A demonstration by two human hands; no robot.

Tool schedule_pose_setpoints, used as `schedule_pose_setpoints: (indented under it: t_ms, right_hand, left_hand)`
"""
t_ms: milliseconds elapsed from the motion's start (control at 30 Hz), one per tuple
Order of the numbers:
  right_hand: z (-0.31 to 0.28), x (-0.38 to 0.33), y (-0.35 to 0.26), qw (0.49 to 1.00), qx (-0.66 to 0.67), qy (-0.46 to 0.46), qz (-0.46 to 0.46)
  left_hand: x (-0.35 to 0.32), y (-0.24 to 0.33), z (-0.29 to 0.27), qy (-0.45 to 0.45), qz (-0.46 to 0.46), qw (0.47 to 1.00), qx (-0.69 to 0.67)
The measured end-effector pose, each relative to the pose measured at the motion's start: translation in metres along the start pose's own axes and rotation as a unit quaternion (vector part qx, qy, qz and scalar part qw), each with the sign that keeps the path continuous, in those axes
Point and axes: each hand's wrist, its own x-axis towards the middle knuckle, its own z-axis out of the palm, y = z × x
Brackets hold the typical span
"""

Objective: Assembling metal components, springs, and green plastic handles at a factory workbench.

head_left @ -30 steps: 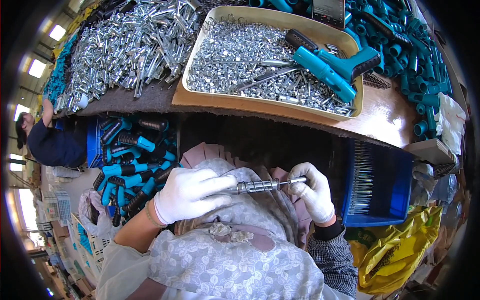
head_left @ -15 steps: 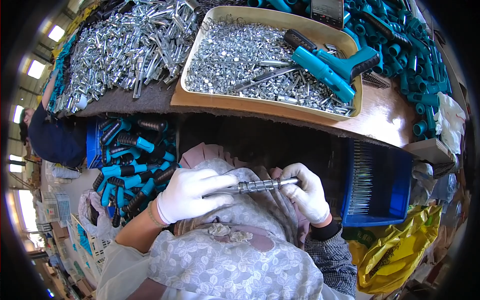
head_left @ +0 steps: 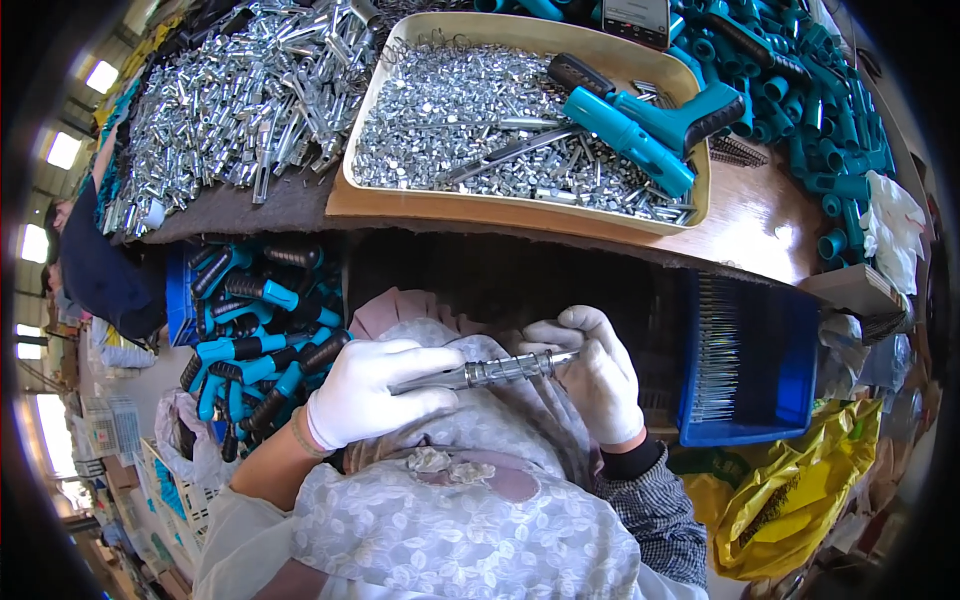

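My left hand [head_left: 370, 395], in a white glove, is closed around the thick end of a slim metal shaft with a coil spring [head_left: 508, 370] wound round it. The shaft lies nearly level above my lap, its thin tip pointing right. At that tip is my right hand [head_left: 608, 385], also gloved in white, with its fingers raised and apart. The tip meets or passes in front of the fingers; whether they touch it I cannot tell. A patterned grey apron [head_left: 470, 530] lies beneath both hands.
On the bench ahead, a cream tray [head_left: 520, 208] holds small metal pieces and a teal pistol-shaped housing [head_left: 630, 140]. Metal parts [head_left: 260, 90] are heaped left, teal housings [head_left: 840, 130] right. Below stand a blue bin [head_left: 765, 370] with thin rods and a pile of teal-black handles [head_left: 265, 340].
My right fingers have come off their pinch at the shaft's tip and spread upward. The left hand keeps its hold on the shaft. The whole view has shifted slightly.
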Motion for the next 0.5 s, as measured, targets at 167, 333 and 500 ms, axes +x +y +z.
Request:
schedule_pose_setpoints:
  t_ms: [167, 333, 500]
  right_hand:
    - [0.004, -0.003, 0.009, 0.997, 0.081, 0.006, 0.007]
    - [0.015, -0.002, 0.006, 0.995, 0.076, 0.060, 0.017]
    - [0.015, -0.003, 0.008, 0.998, 0.033, 0.051, 0.023]
  left_hand:
    - [0.001, 0.001, 0.000, 0.005, 0.011, 0.999, 0.031]
    - [0.001, 0.003, 0.001, 0.003, 0.014, 0.998, 0.062]
    - [0.000, 0.002, 0.003, 0.005, 0.014, 0.997, 0.077]
